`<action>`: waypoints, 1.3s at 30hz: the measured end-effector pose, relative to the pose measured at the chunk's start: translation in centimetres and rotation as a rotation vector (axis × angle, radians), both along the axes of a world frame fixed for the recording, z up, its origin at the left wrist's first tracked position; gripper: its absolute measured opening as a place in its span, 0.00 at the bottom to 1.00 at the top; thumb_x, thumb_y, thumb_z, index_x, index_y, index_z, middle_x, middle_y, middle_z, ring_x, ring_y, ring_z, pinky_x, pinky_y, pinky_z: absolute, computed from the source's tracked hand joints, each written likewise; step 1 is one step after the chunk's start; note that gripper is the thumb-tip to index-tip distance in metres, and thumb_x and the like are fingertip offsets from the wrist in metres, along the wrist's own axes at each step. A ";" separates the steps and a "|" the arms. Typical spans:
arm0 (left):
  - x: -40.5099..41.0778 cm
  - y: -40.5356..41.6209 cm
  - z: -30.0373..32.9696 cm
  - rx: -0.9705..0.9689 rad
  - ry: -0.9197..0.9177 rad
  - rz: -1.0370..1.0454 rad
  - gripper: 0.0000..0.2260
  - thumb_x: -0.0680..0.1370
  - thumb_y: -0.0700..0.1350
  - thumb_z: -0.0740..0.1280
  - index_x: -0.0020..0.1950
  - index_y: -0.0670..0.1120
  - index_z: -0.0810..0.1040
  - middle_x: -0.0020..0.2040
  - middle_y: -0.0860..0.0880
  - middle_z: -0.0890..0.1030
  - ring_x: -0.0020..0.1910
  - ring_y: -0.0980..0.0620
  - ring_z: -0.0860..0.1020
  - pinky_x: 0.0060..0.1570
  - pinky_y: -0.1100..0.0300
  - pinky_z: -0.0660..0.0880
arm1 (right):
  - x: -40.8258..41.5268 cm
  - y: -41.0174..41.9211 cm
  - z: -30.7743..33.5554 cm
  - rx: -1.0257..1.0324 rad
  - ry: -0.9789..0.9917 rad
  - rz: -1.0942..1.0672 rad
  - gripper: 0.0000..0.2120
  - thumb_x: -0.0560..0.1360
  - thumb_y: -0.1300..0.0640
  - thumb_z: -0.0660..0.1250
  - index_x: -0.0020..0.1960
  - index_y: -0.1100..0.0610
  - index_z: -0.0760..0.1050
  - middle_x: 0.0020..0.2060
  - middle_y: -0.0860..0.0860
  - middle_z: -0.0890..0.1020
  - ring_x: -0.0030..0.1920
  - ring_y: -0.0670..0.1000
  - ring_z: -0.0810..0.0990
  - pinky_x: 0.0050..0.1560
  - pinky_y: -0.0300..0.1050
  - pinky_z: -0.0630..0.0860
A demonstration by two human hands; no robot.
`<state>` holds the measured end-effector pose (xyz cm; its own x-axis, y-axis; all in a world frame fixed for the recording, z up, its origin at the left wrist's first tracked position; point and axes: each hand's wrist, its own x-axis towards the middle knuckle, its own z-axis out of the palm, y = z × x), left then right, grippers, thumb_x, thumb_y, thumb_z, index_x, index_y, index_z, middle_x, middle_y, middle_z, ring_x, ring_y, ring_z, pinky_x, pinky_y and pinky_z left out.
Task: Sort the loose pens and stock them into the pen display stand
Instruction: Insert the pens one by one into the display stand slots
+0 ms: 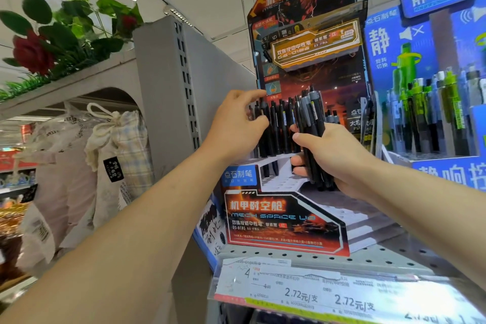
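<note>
Stocking in progress. The pen display stand sits on the perforated shelf; its far row already holds upright black pens at the left, while most holes of the nearer white tiers look unfilled, so you appear to be early in the job. Your right hand, fingers curled tight, grips a bundle of loose pens upright in front of the stand's middle. Your left hand reaches to the far row's left end, thumb and forefinger closing on one pen top; whether they pinch it cannot be told.
</note>
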<state>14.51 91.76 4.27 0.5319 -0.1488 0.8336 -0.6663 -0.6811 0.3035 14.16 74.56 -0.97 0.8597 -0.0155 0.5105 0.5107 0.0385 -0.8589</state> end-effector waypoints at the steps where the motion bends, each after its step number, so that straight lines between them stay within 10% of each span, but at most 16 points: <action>1: 0.0 -0.1 0.1 0.028 0.023 0.012 0.24 0.78 0.42 0.67 0.73 0.56 0.70 0.67 0.52 0.71 0.56 0.57 0.72 0.57 0.65 0.67 | 0.0 0.0 0.0 -0.002 0.000 0.003 0.07 0.83 0.55 0.65 0.59 0.50 0.79 0.47 0.57 0.82 0.31 0.47 0.84 0.33 0.43 0.81; 10: 0.2 -1.4 0.5 -0.062 0.115 0.009 0.22 0.79 0.41 0.65 0.72 0.56 0.72 0.75 0.52 0.66 0.70 0.53 0.67 0.59 0.61 0.61 | 0.1 -0.1 -0.1 -0.030 -0.018 0.008 0.08 0.82 0.55 0.66 0.59 0.50 0.80 0.46 0.55 0.83 0.32 0.47 0.84 0.35 0.45 0.83; 16: 0.5 -1.1 0.4 -0.039 0.199 0.002 0.25 0.77 0.40 0.65 0.73 0.57 0.70 0.73 0.51 0.68 0.47 0.62 0.74 0.42 0.71 0.64 | 0.4 -0.2 -0.1 -0.061 -0.028 0.022 0.08 0.80 0.56 0.69 0.57 0.57 0.80 0.40 0.56 0.84 0.34 0.50 0.85 0.37 0.48 0.84; 21: 0.0 -1.1 0.3 -0.050 0.100 0.021 0.29 0.78 0.40 0.65 0.77 0.57 0.63 0.76 0.51 0.65 0.71 0.52 0.67 0.61 0.64 0.62 | 0.4 -0.1 -0.2 -0.073 -0.042 0.028 0.08 0.79 0.55 0.72 0.54 0.58 0.81 0.33 0.55 0.85 0.36 0.57 0.85 0.50 0.62 0.83; 28: -1.3 -1.5 -0.6 -0.083 -0.085 0.008 0.11 0.80 0.47 0.65 0.61 0.55 0.80 0.47 0.61 0.79 0.48 0.56 0.81 0.52 0.55 0.80 | -0.1 0.2 -0.3 -0.027 -0.103 0.072 0.04 0.79 0.57 0.70 0.54 0.54 0.81 0.31 0.46 0.85 0.34 0.51 0.86 0.34 0.44 0.82; 35: -1.3 -1.5 -0.9 -0.079 -0.029 -0.028 0.16 0.79 0.48 0.69 0.66 0.56 0.76 0.46 0.55 0.82 0.41 0.53 0.84 0.46 0.51 0.83 | -0.4 0.3 -0.3 -0.033 -0.121 0.124 0.05 0.80 0.57 0.69 0.56 0.52 0.81 0.35 0.47 0.85 0.35 0.52 0.85 0.36 0.46 0.83; 39: -1.4 -1.1 -0.5 -0.386 -0.062 -0.083 0.21 0.81 0.43 0.68 0.72 0.56 0.70 0.50 0.55 0.80 0.47 0.51 0.84 0.50 0.50 0.83 | -0.4 0.1 -0.1 -0.006 -0.035 0.151 0.06 0.81 0.54 0.68 0.56 0.55 0.81 0.43 0.53 0.84 0.36 0.54 0.87 0.34 0.45 0.83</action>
<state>13.10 90.69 3.77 0.4779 0.1410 0.8670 -0.7395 -0.4681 0.4838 13.80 74.65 -1.12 0.8337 0.1162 0.5399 0.5291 0.1123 -0.8411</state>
